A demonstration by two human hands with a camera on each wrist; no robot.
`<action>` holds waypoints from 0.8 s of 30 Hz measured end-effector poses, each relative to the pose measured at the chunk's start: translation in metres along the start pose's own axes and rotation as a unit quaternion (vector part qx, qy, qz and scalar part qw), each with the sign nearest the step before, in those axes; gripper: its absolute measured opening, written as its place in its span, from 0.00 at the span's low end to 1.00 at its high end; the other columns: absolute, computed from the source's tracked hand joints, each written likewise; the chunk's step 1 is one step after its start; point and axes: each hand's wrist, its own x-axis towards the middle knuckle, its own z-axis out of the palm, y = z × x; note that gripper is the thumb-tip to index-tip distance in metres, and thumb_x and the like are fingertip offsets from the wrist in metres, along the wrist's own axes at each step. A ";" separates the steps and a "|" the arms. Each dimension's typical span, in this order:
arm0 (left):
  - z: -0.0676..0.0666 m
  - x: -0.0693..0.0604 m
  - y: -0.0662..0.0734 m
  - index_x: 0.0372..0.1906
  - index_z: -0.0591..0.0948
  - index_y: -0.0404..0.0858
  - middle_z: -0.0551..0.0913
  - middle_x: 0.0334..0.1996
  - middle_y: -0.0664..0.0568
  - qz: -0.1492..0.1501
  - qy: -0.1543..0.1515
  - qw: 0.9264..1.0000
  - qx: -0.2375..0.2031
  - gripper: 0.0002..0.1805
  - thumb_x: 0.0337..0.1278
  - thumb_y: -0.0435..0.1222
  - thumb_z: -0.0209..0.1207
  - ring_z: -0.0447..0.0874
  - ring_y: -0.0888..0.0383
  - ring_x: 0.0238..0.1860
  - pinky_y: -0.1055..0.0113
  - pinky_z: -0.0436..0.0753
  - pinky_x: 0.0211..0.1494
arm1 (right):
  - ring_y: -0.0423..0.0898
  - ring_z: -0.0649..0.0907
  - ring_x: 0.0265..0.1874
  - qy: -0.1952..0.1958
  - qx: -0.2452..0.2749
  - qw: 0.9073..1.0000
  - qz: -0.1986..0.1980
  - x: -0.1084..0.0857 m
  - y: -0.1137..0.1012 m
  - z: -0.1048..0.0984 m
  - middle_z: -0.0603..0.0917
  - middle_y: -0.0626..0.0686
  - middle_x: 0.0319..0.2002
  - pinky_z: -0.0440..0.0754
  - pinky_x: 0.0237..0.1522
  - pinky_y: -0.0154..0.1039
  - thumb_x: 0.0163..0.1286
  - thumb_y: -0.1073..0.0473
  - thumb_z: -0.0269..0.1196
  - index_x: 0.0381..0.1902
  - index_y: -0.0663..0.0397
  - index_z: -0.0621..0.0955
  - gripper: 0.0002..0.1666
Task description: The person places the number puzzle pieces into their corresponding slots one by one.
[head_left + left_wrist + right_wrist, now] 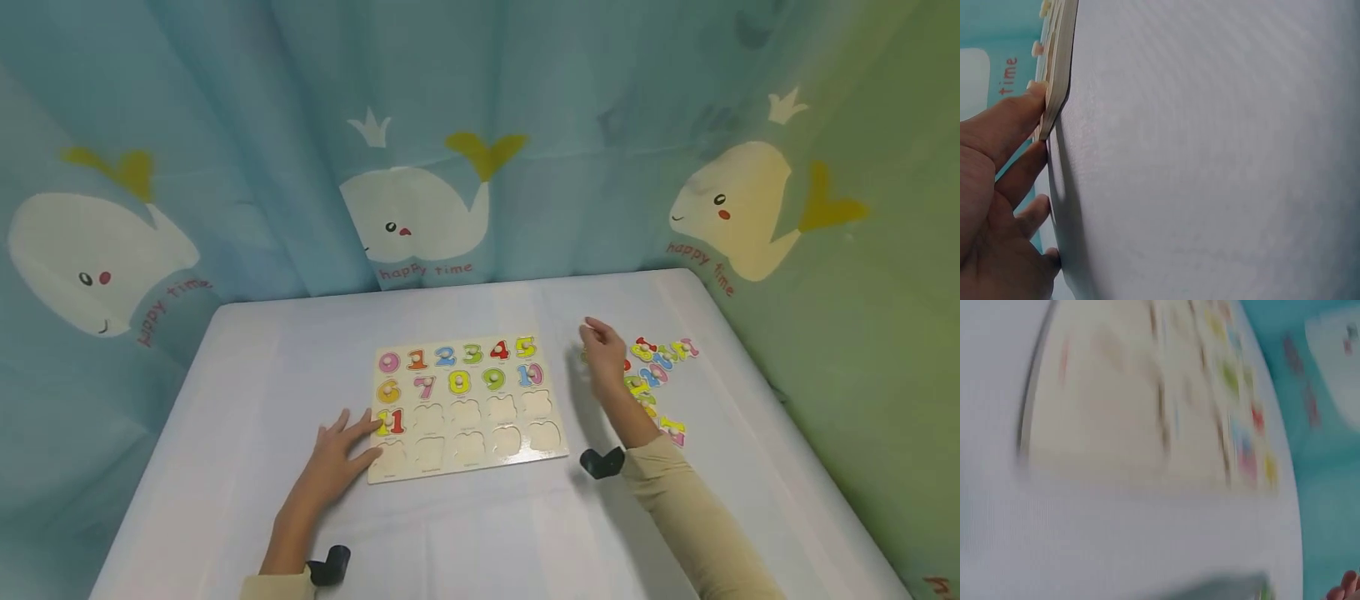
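A wooden number puzzle board (468, 467) lies on the table, with numbers 0 to 11 in its upper recesses and bare recesses below. My left hand (337, 458) rests at the board's left edge, its fingers spread near the 11 piece (390, 422). In the left wrist view, the thumb (1013, 119) touches the board's edge (1060, 69). My right hand (603, 354) hovers right of the board, fingers bent, beside loose number pieces (655, 373). Only its fingertips (1350, 585) enter the blurred right wrist view; whether they pinch anything is unclear.
Another loose piece (672, 430) lies near the right forearm, and a green one (584, 355) is partly hidden by the right hand. A white cloth covers the table (225, 400). Blue-green curtains (285, 167) with whales hang behind it.
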 end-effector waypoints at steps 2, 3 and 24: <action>0.000 -0.001 -0.001 0.59 0.77 0.40 0.66 0.65 0.42 -0.003 -0.001 1.000 -0.002 0.26 0.54 0.41 0.64 0.47 0.36 0.69 0.39 0.37 0.68 | 0.41 0.74 0.37 0.040 -0.016 0.999 0.008 0.014 0.002 -0.027 0.74 0.49 0.43 0.73 0.34 0.27 0.70 0.54 0.56 0.60 0.57 0.74 0.23; 0.000 -0.002 -0.002 0.59 0.77 0.40 0.66 0.66 0.42 -0.004 -0.002 1.000 -0.004 0.26 0.54 0.41 0.64 0.47 0.36 0.70 0.39 0.37 0.68 | 0.40 0.73 0.35 0.056 -0.028 0.998 0.008 0.019 0.004 -0.039 0.73 0.48 0.43 0.72 0.31 0.25 0.70 0.54 0.55 0.61 0.57 0.74 0.24; -0.001 0.000 -0.003 0.59 0.77 0.38 0.67 0.65 0.43 0.014 -0.001 1.000 -0.013 0.26 0.54 0.41 0.65 0.47 0.36 0.70 0.38 0.37 0.68 | 0.51 0.78 0.36 -0.064 -0.282 0.934 -0.209 0.034 0.038 -0.077 0.81 0.61 0.39 0.74 0.30 0.33 0.68 0.61 0.59 0.51 0.64 0.78 0.16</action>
